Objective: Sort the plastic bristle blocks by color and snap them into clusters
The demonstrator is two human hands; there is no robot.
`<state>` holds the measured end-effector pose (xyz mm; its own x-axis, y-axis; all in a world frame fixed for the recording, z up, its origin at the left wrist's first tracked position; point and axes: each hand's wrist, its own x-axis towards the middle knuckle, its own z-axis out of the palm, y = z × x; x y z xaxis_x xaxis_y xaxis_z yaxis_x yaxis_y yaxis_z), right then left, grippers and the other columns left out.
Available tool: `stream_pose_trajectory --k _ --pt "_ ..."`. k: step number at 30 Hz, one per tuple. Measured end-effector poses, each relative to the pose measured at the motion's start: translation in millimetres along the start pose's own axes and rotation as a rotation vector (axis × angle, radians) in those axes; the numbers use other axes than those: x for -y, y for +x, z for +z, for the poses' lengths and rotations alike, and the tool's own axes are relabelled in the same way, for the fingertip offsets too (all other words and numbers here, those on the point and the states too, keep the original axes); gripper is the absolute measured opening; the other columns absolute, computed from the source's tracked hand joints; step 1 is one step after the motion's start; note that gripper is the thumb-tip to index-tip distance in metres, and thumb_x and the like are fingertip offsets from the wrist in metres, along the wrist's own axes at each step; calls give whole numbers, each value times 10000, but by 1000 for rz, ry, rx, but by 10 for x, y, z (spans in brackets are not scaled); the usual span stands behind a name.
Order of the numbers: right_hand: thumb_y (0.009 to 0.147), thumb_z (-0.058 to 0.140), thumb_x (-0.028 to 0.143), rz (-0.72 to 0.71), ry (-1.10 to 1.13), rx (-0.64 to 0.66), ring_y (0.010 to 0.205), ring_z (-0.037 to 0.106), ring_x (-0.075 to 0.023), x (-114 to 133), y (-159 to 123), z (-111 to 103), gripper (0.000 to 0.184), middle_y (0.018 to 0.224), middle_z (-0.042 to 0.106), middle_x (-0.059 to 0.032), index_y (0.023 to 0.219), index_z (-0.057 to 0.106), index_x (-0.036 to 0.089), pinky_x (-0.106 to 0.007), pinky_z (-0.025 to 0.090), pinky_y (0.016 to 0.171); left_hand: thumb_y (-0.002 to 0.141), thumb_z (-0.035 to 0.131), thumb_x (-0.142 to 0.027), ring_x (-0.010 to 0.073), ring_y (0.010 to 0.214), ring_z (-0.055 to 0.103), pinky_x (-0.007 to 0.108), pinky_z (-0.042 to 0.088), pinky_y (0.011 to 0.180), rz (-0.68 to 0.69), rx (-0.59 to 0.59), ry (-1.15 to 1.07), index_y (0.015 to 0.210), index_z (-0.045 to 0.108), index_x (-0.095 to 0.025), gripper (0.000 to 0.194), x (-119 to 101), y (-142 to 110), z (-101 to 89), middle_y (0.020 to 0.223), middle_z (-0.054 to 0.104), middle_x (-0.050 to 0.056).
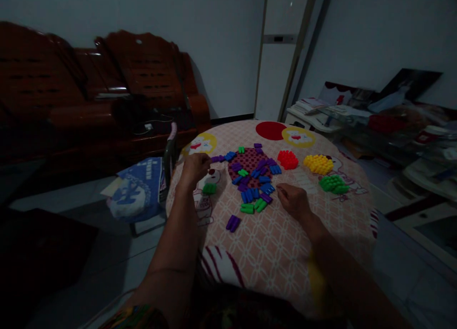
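My left hand [197, 169] is over the left side of the round table, fingers curled together. Its fingertips are close to purple plastic pieces [217, 159], and whether it holds anything is hidden. On the other side, my right hand [294, 200] is closed, thumb and fingers pressed together, beside a blue piece [267, 188]; I cannot see anything between them. Between the hands lie several scattered blue, purple and green pieces, each like short joined tubes. A green piece [209, 189] sits below my left hand, and a purple one [233, 223] lies nearer me.
Clusters of red pieces [287, 160], yellow pieces [318, 164] and green pieces [333, 184] stand at the right on the patterned tablecloth [257, 243]. A chair with a blue bag [137, 188] is at the left, near wooden seats [146, 76]. A cluttered glass table [374, 124] is at right.
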<state>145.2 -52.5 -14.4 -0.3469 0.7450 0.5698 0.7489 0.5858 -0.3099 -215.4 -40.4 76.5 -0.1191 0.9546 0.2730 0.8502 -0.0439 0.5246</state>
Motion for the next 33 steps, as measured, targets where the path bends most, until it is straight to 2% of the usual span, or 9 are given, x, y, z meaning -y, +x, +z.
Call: stream_pose_trajectory --k 2,6,9,12,16,20,22,27,33 --pt "897 484 263 5 -1 0 748 681 -194 -20 0 0 253 815 749 -81 904 730 205 -271 478 720 789 570 -343 192 602 637 268 432 584 -9 43 55 751 732 -182 232 108 -124 -13 636 711 66" --pt "908 466 263 13 6 -24 754 684 -196 -64 -3 8 270 831 751 -85 923 727 198 -274 478 719 674 706 -394 188 623 642 238 395 546 -5 236 200 719 733 -218 184 206 -328 87 690 731 53" --pt "905 475 255 20 7 -33 737 677 -195 -56 8 7 253 815 743 -85 915 721 195 -277 477 707 635 734 -340 211 665 657 245 406 561 41 251 224 725 732 -229 143 169 -379 160 713 729 51" --pt "904 489 243 19 28 -54 754 677 -197 -17 39 -4 227 826 737 -88 896 710 193 -281 486 718 684 694 -301 232 743 675 268 452 633 129 197 134 802 740 -227 147 -27 -305 186 794 742 57" --pt "950 486 311 38 93 -126 793 676 -205 36 83 -17 256 902 734 -110 1009 697 178 -300 512 750 784 608 -301 227 810 681 296 490 731 299 198 -79 1016 729 -211 277 -573 -158 321 914 749 56" --pt "972 473 350 48 188 -179 838 680 -224 63 99 -39 331 952 722 -123 1185 646 166 -331 532 794 781 592 -226 214 869 675 300 493 792 551 311 -229 1048 706 -208 290 -1183 -154 696 967 743 47" --pt "974 455 333 28 211 -202 900 682 -231 57 102 -57 331 998 717 -132 1195 636 167 -336 533 826 781 590 -206 209 850 668 300 490 772 601 334 -267 1010 689 -187 250 -1377 -183 914 932 733 56" --pt "928 511 282 74 220 -193 845 673 -206 -17 110 -102 236 976 715 -98 1080 672 202 -314 533 801 783 610 -220 185 767 643 284 475 710 546 275 -359 942 644 -176 168 -1450 -236 1246 832 699 33" --pt "814 584 191 137 319 -101 716 640 -163 -71 128 -75 195 866 712 -43 957 715 206 -264 504 669 779 624 -244 170 720 629 273 481 687 479 265 -384 916 650 -180 154 -1333 -281 1302 806 697 16"
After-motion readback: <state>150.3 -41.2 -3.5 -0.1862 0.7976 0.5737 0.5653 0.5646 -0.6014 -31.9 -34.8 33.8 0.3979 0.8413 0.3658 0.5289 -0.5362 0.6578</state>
